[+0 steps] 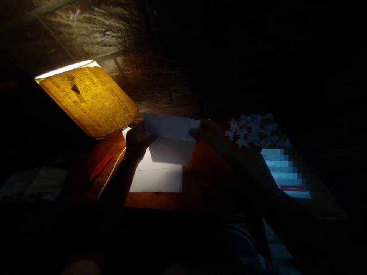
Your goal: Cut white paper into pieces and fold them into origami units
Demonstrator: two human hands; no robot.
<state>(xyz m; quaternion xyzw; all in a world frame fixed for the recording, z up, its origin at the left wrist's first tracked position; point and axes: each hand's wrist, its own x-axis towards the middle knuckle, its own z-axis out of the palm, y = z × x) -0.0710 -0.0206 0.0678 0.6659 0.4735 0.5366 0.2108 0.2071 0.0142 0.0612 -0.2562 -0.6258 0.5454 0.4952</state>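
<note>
A sheet of white paper (pixel 172 133) with a crease across its middle is held up over the table. My left hand (pixel 137 141) grips its left edge, thumb lying on the near face. At the right edge my right hand (pixel 205 131) pinches the sheet, its thumb also in front; most of that hand is lost in the dark. Below the held sheet lies a stack of white paper (pixel 157 179) on the wooden table. The fingers behind the sheet are hidden.
A lit lamp with a printed yellow shade (pixel 91 101) leans at the left. Near it are a red-handled tool (pixel 101 167) and a white cord (pixel 114 168). Folded paper shapes (pixel 252 130) are heaped at the back right, beside a glowing screen (pixel 286 175). The wooden table (pixel 206 183) is dim.
</note>
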